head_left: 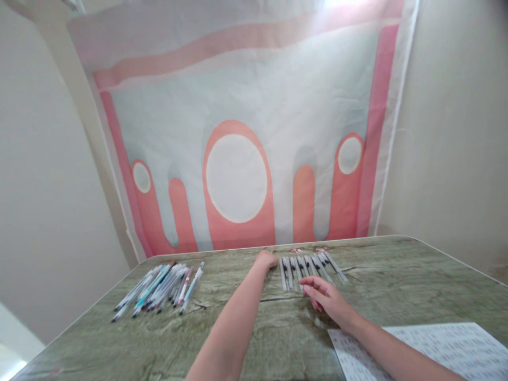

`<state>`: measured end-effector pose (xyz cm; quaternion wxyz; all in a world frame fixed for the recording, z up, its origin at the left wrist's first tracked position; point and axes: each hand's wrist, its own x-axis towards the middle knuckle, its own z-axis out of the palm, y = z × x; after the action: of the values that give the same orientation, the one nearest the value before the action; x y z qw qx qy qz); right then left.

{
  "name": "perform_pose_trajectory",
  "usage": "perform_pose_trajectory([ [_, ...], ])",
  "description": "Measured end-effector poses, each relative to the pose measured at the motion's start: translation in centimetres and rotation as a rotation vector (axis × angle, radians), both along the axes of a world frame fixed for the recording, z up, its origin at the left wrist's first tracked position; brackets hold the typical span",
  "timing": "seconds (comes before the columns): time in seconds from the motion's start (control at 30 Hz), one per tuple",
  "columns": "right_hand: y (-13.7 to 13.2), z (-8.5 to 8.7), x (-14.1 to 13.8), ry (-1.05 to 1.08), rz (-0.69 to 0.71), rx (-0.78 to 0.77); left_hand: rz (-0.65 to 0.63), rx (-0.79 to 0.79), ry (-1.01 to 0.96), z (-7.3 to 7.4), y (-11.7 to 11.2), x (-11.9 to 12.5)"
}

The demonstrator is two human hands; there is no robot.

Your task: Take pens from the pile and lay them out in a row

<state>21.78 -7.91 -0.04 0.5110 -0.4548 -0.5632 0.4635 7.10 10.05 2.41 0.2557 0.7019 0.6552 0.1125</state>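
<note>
A row of clear pens point(290, 272) with dark tips lies side by side at the far middle of the table, the rightmost ones slanted. My left hand point(266, 259) reaches to the far left end of that row, its fingers closed and mostly turned from view; whatever they hold, if anything, is hidden. Just in front of the row's near ends hovers my right hand point(322, 295), palm down, its fingers loosely bent and apart with nothing seen in them. At the left lies a loose pile of pens point(162, 286), clear, blue and pink ones among them.
A printed paper sheet point(440, 349) lies at the near right, under my right forearm. Small red-and-white items point(322, 249) sit near the wood-patterned table's point(190, 344) far edge. Behind hangs a pink and white cloth point(254, 79).
</note>
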Motion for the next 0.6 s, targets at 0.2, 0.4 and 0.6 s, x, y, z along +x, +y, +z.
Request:
perform_pose_trajectory([
  [0.2, 0.1, -0.2, 0.0, -0.011, -0.001, -0.011, -0.032, 0.009, 0.106, -0.7, 1.0, -0.1],
  [0.4, -0.3, 0.5, -0.1, -0.033, -0.003, -0.014, -0.05, 0.053, 0.094, -1.1, 0.9, -0.4],
  [0.6, -0.4, 0.8, 0.0, -0.048, 0.016, -0.011, -0.025, 0.078, 0.026, -0.6, 0.2, -0.7],
])
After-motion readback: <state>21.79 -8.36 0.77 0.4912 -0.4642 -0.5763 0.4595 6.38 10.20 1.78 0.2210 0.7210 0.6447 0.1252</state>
